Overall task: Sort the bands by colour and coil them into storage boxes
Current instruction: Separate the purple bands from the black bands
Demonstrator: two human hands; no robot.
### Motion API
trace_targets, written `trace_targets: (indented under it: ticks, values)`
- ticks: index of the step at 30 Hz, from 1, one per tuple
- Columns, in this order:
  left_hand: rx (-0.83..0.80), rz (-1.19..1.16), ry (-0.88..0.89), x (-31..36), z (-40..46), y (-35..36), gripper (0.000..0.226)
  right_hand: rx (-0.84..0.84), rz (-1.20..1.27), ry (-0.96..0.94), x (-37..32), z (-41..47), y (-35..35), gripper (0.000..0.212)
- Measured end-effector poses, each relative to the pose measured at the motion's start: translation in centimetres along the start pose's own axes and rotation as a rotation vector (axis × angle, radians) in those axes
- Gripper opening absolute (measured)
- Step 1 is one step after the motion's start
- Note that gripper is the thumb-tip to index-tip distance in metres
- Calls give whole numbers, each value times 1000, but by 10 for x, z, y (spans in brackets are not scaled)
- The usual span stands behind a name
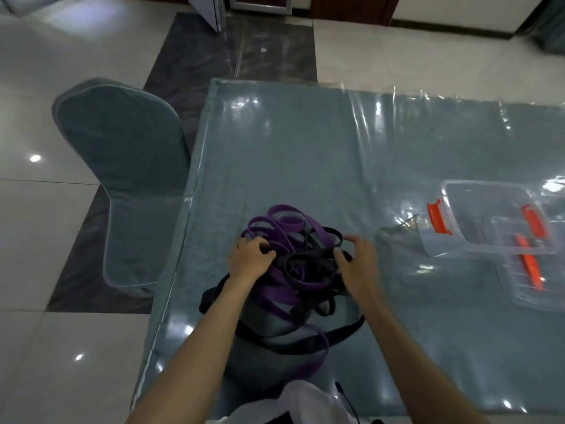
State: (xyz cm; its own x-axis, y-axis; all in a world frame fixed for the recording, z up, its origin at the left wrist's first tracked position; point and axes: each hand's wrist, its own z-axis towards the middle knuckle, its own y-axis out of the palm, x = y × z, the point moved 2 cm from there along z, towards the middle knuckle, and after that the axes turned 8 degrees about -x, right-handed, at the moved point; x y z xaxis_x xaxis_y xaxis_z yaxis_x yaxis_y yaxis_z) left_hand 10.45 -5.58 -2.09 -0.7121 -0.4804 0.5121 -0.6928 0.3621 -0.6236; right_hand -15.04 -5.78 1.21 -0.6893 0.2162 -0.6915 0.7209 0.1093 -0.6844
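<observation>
Both forearms reached over the table (305, 142) to a tangled pile of purple bands (282, 223) and black bands (308, 261) near its front edge. The left hand (249, 260) gripped the pile with curled fingers; the right hand (357, 264) pinched a black band. Right of the pile lay clear storage boxes (489, 221) with orange clasps; a covered chair (122, 166) stood left

Matt rubbery bands (293, 255), purple and black; glossy clear plastic sheet over grey cloth table (305, 154); transparent plastic boxes (495, 221), orange clips; cloth-covered chair (122, 154); polished floor tiles (39, 224).
</observation>
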Motion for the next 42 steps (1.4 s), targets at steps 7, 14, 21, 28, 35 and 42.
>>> trace_targets:
  ticks: [7, 14, 21, 28, 35, 42]
  values:
    - [57, -363, 400, 4, 21, -4, 47, -767, -620, -289, -19, 19, 53, 109]
    - [108, -452, 251, -37, 30, -25, 39, -657, -12, -130, -2, 52, 45, 76]
    - [-383, -333, 208, -47, 18, -12, 58, -521, 338, -77, 2, 60, 34, 41]
    - [-313, -8, 369, -28, 6, -9, 44, -412, 570, -71, -8, 50, 14, 32]
    - [-240, -119, 313, -34, -8, -17, 33, -185, 395, -87, -17, 43, -3, 26]
    - [-278, 88, 459, -12, 0, -17, 47, -45, 379, -36, -12, 39, -20, 24]
